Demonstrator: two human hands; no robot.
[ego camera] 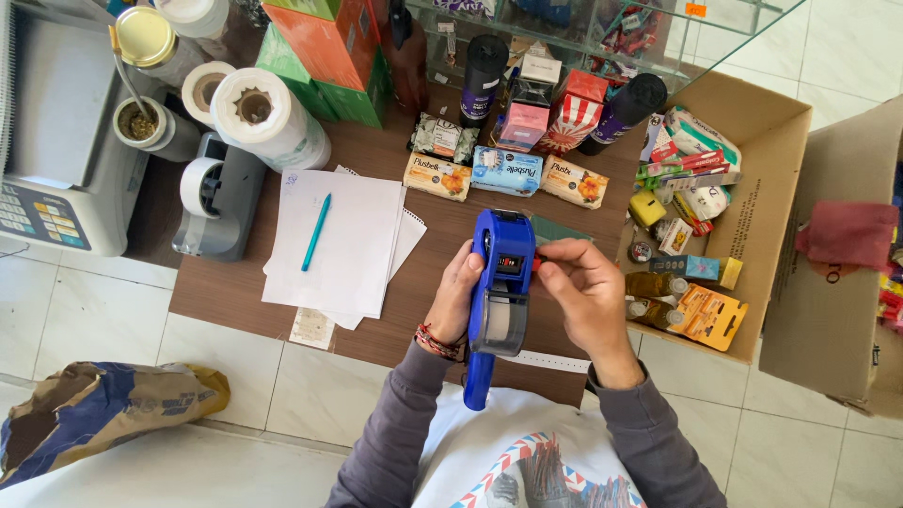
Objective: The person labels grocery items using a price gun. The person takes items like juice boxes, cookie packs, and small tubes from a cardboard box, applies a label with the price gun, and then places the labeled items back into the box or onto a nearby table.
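A blue price-label gun [499, 292] is held upright over the brown wooden table [235, 292], its handle pointing down toward my body. My left hand [455, 299] wraps around its left side and grips it. My right hand [583, 287] is at the gun's right side, with thumb and fingers pinched on a small red knob beside the number window. Just beyond the gun lie three soap packs [506, 171] in a row on the table.
White sheets with a teal pen [316, 231] lie to the left. A tape dispenser [214, 196], paper rolls [268, 115] and a scale [56, 132] stand far left. Boxes and spray cans [484, 80] line the back. An open cardboard box [767, 202] of small goods sits right.
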